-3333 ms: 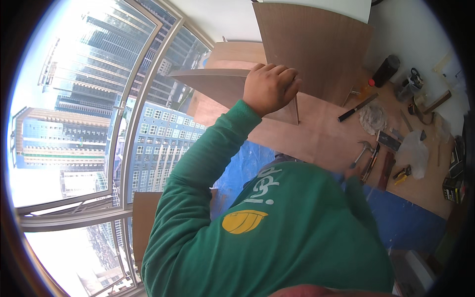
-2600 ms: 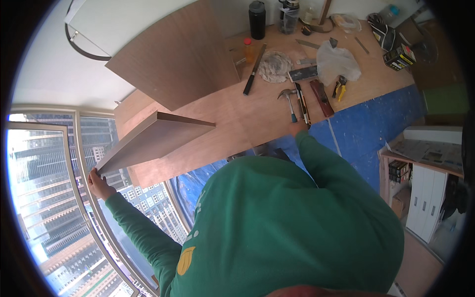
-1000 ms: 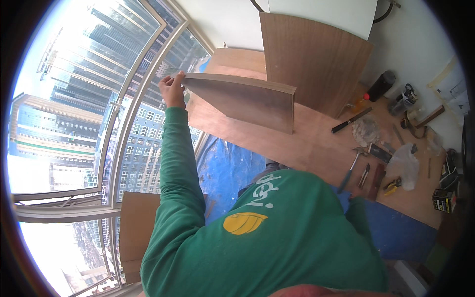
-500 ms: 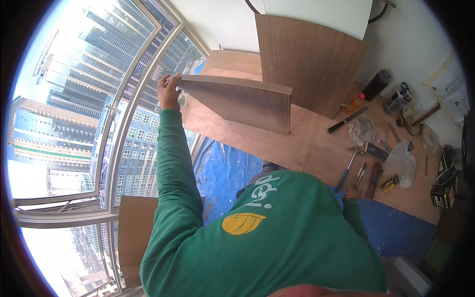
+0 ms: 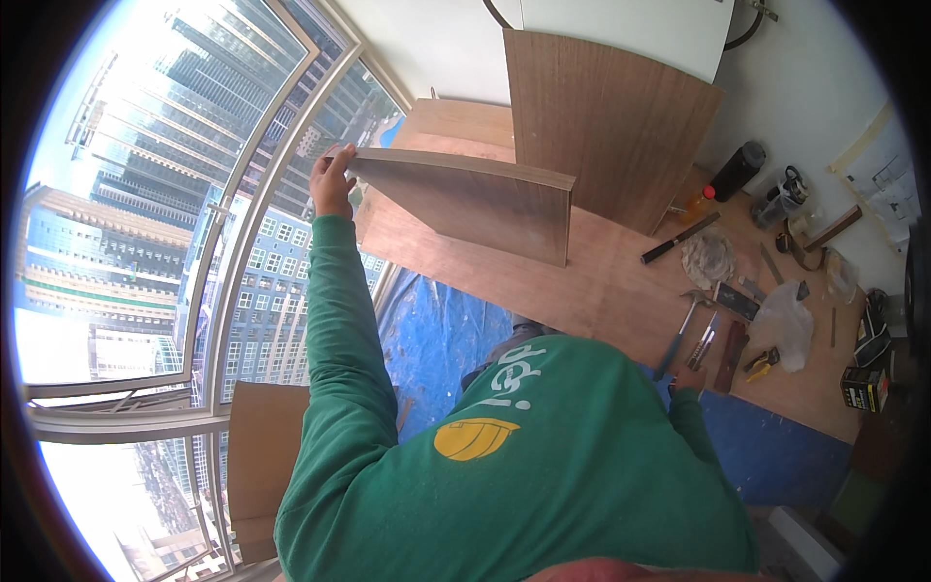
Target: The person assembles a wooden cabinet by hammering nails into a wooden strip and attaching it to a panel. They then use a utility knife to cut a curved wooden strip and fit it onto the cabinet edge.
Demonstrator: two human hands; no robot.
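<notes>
My left hand (image 5: 333,182) is stretched out far to the left, with its fingers closed over the upper corner of a brown wood-grain panel (image 5: 465,206). The panel stands on edge on a reddish plywood worktop (image 5: 592,260). My right hand (image 5: 687,379) is low at the worktop's near edge, partly hidden by my green sleeve and body. Its fingers do not show clearly. Right by them lies a slim tool with a shiny blade (image 5: 705,341), between a claw hammer (image 5: 676,335) and a dark reddish-brown strip (image 5: 731,357).
A larger wood-grain panel (image 5: 606,126) leans at the back. On the right are yellow-handled pliers (image 5: 763,363), a clear plastic bag (image 5: 784,328), a black bottle (image 5: 739,172) and a black-handled tool (image 5: 681,237). Blue sheeting (image 5: 427,330) covers the floor; windows (image 5: 272,223) line the left.
The bladed tool by my right hand has shifted slightly and its blade looks brighter. My left hand and the panel it grips have stayed almost still.
</notes>
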